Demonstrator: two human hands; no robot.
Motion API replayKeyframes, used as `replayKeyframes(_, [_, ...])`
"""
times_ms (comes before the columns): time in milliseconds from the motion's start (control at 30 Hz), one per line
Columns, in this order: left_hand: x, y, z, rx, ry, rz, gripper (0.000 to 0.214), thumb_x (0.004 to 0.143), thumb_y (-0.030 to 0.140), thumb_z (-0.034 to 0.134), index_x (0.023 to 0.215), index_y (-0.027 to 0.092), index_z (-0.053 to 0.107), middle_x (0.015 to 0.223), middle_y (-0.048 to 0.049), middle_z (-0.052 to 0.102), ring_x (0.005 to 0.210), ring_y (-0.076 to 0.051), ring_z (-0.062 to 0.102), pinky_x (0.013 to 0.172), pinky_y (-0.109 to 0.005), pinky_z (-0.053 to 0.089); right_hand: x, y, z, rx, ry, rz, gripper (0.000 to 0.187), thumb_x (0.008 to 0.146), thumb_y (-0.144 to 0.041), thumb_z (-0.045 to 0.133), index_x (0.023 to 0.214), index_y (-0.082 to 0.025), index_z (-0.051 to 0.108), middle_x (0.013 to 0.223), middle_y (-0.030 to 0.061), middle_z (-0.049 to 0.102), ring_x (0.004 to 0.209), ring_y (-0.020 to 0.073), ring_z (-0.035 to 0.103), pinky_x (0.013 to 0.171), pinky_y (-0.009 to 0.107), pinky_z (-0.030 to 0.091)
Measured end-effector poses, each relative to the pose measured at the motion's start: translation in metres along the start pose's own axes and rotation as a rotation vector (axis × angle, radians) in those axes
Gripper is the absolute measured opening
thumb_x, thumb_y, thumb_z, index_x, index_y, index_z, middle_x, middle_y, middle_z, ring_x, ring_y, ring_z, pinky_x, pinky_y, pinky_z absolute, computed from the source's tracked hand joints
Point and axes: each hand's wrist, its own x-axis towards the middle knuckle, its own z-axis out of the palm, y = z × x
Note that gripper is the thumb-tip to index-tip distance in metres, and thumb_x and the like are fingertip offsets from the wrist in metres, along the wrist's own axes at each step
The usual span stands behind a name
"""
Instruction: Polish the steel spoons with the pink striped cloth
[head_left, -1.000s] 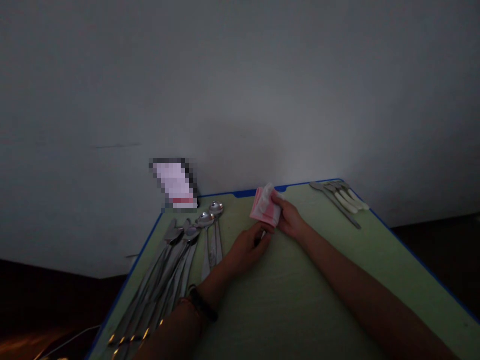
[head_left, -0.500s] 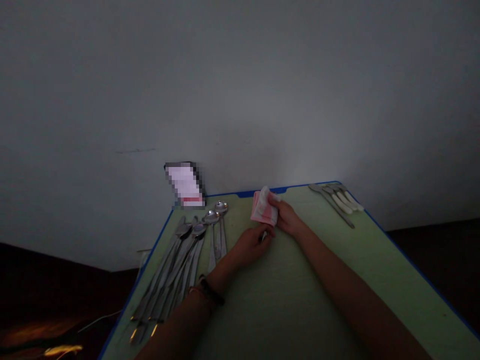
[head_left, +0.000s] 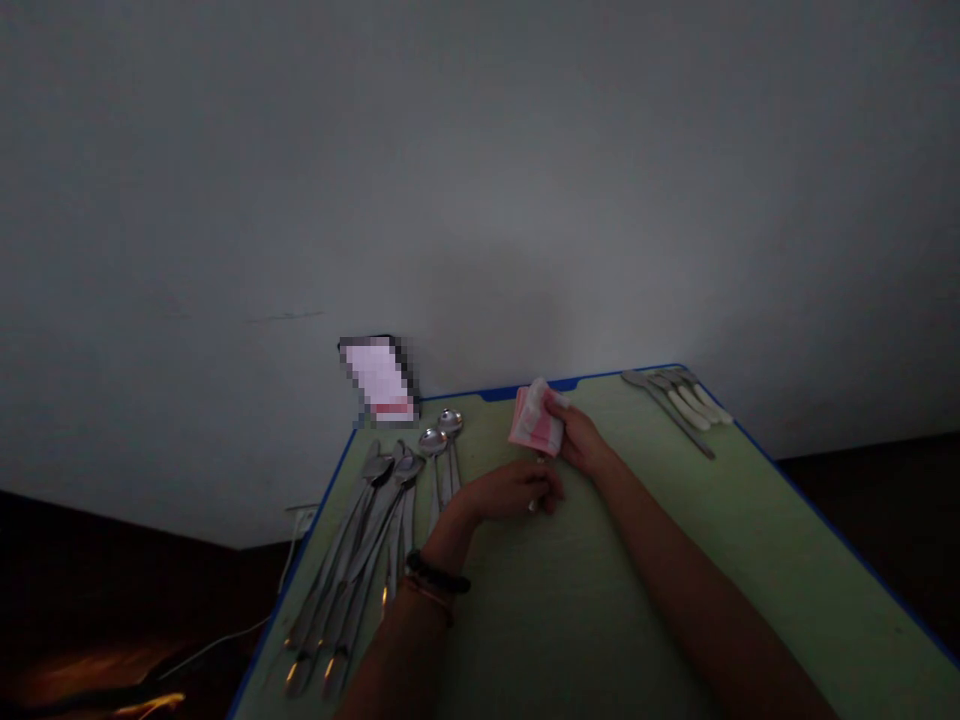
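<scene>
My right hand is closed around a folded pink and white cloth, held just above the far middle of the green table. My left hand rests in front of it, fingers curled round a small shiny piece of cutlery whose handle end pokes out below the fingers; most of it is hidden. A dark band sits on my left wrist. The cloth covers whatever part of the cutlery reaches up to it.
Several long metal spoons and knives lie in a row on the table's left side. A few white-handled pieces of cutlery lie at the far right corner. A blurred pink card leans on the grey wall behind the blue table edge.
My left hand has drawn back toward me, away from the cloth, and turned palm down. My right hand and the cloth have hardly moved. The view has shifted slightly.
</scene>
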Motion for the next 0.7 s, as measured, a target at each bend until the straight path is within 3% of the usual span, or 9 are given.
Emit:
replayKeyframes(200, [-0.022, -0.008, -0.021, 0.022, 0.088, -0.091, 0.027, 0.085, 0.024, 0.034, 0.093, 0.014, 0.059, 0.077, -0.0031, 0.060, 0.067, -0.013, 0.056, 0.064, -0.024, 0.044, 0.005, -0.002, -0.001, 0.024, -0.018, 0.080, 0.021, 0.078, -0.020, 0.063, 0.098, -0.016, 0.061, 0.089, 0.0029, 0.070, 0.074, 0.0135, 0.065, 0.074, 0.027, 0.055])
replayKeyframes(333, [-0.038, -0.003, -0.037, 0.230, 0.139, -0.232, 0.032, 0.088, 0.031, 0.033, 0.106, 0.021, 0.057, 0.068, 0.0013, 0.055, 0.055, -0.012, 0.050, 0.052, -0.022, 0.038, 0.007, 0.000, -0.001, 0.028, -0.029, 0.093, 0.019, 0.080, -0.021, 0.060, 0.099, -0.016, 0.061, 0.092, 0.0035, 0.070, 0.079, 0.0132, 0.065, 0.080, 0.027, 0.053])
replayKeyframes(500, [-0.051, -0.001, -0.049, 0.345, 0.297, -0.175, 0.028, 0.089, 0.034, 0.034, 0.107, 0.023, 0.052, 0.071, 0.0016, 0.053, 0.064, -0.014, 0.051, 0.058, -0.024, 0.037, 0.008, -0.002, 0.002, 0.079, -0.047, 0.070, 0.025, 0.088, -0.034, 0.050, 0.104, -0.018, 0.060, 0.103, 0.0042, 0.068, 0.093, 0.0145, 0.064, 0.088, 0.029, 0.051])
replayKeyframes(700, [-0.057, -0.002, -0.053, 0.213, 0.400, -0.180, 0.023, 0.090, 0.034, 0.034, 0.107, 0.020, 0.039, 0.069, 0.0026, 0.055, 0.055, -0.012, 0.049, 0.053, -0.023, 0.037, 0.005, -0.005, 0.003, 0.113, -0.045, 0.071, 0.036, 0.090, -0.047, 0.041, 0.105, -0.020, 0.060, 0.098, 0.0026, 0.069, 0.090, 0.0150, 0.064, 0.085, 0.031, 0.052])
